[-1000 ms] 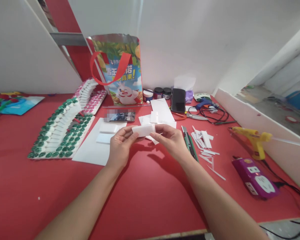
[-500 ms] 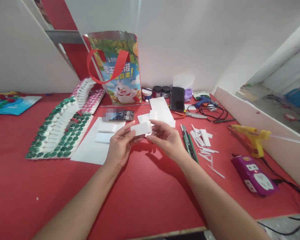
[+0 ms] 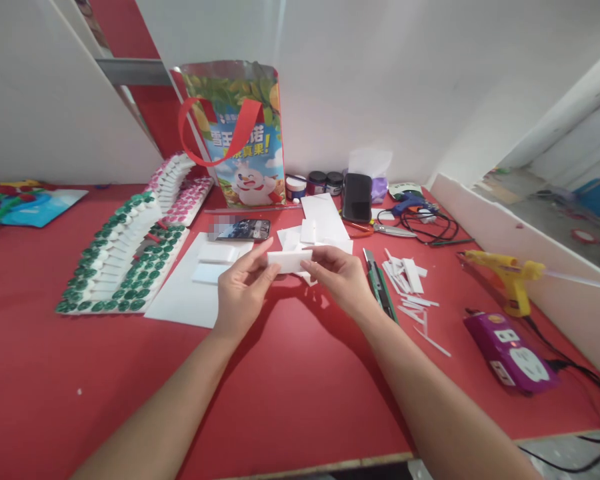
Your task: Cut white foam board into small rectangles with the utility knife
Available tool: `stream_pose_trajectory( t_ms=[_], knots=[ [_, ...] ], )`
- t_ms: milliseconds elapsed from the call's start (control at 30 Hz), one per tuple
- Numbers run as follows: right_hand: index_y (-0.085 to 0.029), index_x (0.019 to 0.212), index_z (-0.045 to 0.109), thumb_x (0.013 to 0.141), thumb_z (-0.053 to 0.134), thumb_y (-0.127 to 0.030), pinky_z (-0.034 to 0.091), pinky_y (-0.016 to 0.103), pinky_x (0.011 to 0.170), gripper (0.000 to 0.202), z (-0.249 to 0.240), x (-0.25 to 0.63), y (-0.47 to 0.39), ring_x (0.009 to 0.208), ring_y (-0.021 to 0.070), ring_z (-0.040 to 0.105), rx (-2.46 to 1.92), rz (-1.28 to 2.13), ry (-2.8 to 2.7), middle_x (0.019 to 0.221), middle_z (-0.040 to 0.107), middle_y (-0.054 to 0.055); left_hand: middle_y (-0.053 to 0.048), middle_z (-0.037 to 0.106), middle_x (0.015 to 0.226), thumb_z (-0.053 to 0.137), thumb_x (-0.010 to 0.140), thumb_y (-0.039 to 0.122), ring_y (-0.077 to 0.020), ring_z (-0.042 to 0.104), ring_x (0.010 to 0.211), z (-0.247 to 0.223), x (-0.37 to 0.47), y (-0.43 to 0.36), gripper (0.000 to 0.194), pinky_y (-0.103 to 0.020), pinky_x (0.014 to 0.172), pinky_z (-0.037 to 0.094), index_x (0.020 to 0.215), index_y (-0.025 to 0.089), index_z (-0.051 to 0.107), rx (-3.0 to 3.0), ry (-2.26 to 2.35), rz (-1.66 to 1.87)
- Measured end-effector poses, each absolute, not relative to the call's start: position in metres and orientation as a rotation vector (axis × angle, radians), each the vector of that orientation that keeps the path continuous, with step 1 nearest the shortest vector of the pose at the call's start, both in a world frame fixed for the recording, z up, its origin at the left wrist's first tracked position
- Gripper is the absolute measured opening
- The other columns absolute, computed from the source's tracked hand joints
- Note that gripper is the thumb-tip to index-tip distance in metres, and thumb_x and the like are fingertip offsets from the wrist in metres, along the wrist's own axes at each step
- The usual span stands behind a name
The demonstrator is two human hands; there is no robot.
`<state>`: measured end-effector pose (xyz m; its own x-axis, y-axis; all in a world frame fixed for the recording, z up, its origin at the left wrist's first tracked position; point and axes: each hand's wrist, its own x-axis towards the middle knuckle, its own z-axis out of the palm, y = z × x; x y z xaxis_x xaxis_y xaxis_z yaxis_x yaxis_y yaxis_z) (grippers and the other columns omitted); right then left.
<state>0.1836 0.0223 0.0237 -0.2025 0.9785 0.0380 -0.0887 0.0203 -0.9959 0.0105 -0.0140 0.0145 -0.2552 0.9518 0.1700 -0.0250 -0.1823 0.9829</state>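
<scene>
A small white foam block is held between both hands above the red table. My left hand pinches its left end with fingers stretched along it. My right hand grips its right end. Just behind the hands lie more white foam pieces and a white sheet bearing two small white blocks.
A green utility knife and white offcut strips lie right of my hands. A yellow glue gun and purple power strip sit at the right. A phone, printed bag, paint jars, scissors and green-and-white model stand behind and left.
The foam block has been turned slightly between the hands, from tilted to more level, and my left fingers now stretch along it. The view shifted a little.
</scene>
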Motion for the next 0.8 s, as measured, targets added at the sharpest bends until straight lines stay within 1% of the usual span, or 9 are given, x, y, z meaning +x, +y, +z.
stream_pose_trajectory(
  t_ms=[100, 167, 200, 333, 467, 533, 633, 700, 800],
  knots=[
    [-0.017, 0.085, 0.069, 0.07, 0.082, -0.044, 0.038, 0.025, 0.045, 0.033, 0.027, 0.186, 0.023, 0.05, 0.0093, 0.049, -1.043, 1.45, -1.269, 0.068, 0.064, -0.001, -0.005, 0.078, 0.097, 0.076, 0.082, 0.036, -0.0195, 0.075, 0.084, 0.018, 0.012, -0.02, 0.057, -0.032, 0.085, 0.063, 0.135, 0.019, 0.063, 1.344, 1.344, 1.533],
    [-0.017, 0.082, 0.068, 0.067, 0.084, -0.044, 0.03, 0.024, 0.041, 0.035, 0.029, 0.187, 0.024, 0.046, 0.0073, 0.042, -1.04, 1.496, -1.227, 0.063, 0.061, -0.002, -0.006, 0.078, 0.102, 0.075, 0.084, 0.034, -0.0208, 0.075, 0.09, 0.019, 0.013, -0.024, 0.057, -0.032, 0.087, 0.062, 0.137, 0.019, 0.062, 1.422, 1.326, 1.533],
    [-0.017, 0.08, 0.068, 0.065, 0.085, -0.044, 0.029, 0.023, 0.041, 0.035, 0.03, 0.187, 0.025, 0.045, 0.0067, 0.041, -1.037, 1.514, -1.207, 0.062, 0.06, -0.003, -0.007, 0.077, 0.105, 0.074, 0.084, 0.033, -0.0215, 0.074, 0.094, 0.019, 0.013, -0.025, 0.056, -0.032, 0.089, 0.061, 0.138, 0.019, 0.061, 1.457, 1.296, 1.534],
    [-0.016, 0.075, 0.068, 0.06, 0.087, -0.044, 0.03, 0.024, 0.043, 0.037, 0.033, 0.189, 0.027, 0.045, 0.0054, 0.038, -1.042, 1.564, -1.159, 0.061, 0.058, -0.003, -0.011, 0.075, 0.115, 0.069, 0.087, 0.027, -0.0241, 0.072, 0.105, 0.019, 0.011, -0.029, 0.056, -0.034, 0.095, 0.059, 0.141, 0.017, 0.057, 1.557, 1.178, 1.51],
    [-0.016, 0.078, 0.069, 0.061, 0.086, -0.045, 0.032, 0.024, 0.046, 0.038, 0.034, 0.191, 0.029, 0.048, 0.0069, 0.042, -1.041, 1.547, -1.201, 0.064, 0.061, -0.002, -0.013, 0.073, 0.119, 0.066, 0.089, 0.025, -0.0254, 0.07, 0.11, 0.018, 0.01, -0.029, 0.062, -0.035, 0.096, 0.057, 0.148, 0.016, 0.05, 1.558, 1.153, 1.495],
    [-0.017, 0.08, 0.069, 0.063, 0.085, -0.046, 0.037, 0.026, 0.049, 0.037, 0.033, 0.192, 0.029, 0.053, 0.0095, 0.049, -1.026, 1.499, -1.254, 0.068, 0.063, -0.001, -0.013, 0.074, 0.119, 0.067, 0.089, 0.027, -0.0257, 0.071, 0.109, 0.017, 0.009, -0.028, 0.058, -0.035, 0.097, 0.057, 0.144, 0.016, 0.053, 1.531, 1.178, 1.5],
    [-0.018, 0.083, 0.069, 0.067, 0.084, -0.047, 0.044, 0.027, 0.056, 0.036, 0.032, 0.193, 0.028, 0.062, 0.0128, 0.056, -0.989, 1.378, -1.338, 0.072, 0.066, 0.0, -0.01, 0.076, 0.112, 0.068, 0.09, 0.032, -0.0244, 0.073, 0.104, 0.016, 0.008, -0.026, 0.042, -0.032, 0.093, 0.058, 0.129, 0.017, 0.066, 1.507, 1.283, 1.518],
    [-0.019, 0.085, 0.069, 0.069, 0.082, -0.046, 0.045, 0.028, 0.057, 0.034, 0.032, 0.193, 0.027, 0.062, 0.0132, 0.055, -0.976, 1.281, -1.392, 0.071, 0.065, 0.0, -0.007, 0.077, 0.106, 0.069, 0.089, 0.034, -0.0227, 0.074, 0.098, 0.016, 0.007, -0.026, 0.032, -0.03, 0.09, 0.058, 0.118, 0.019, 0.071, 1.53, 1.348, 1.54],
    [-0.02, 0.087, 0.069, 0.075, 0.079, -0.043, 0.045, 0.029, 0.057, 0.028, 0.031, 0.192, 0.025, 0.06, 0.013, 0.053, -0.973, 1.16, -1.473, 0.069, 0.063, -0.001, -0.004, 0.078, 0.099, 0.07, 0.089, 0.035, -0.02, 0.074, 0.091, 0.017, 0.006, -0.024, 0.023, -0.028, 0.085, 0.058, 0.107, 0.02, 0.072, 1.578, 1.388, 1.574]
  ],
)
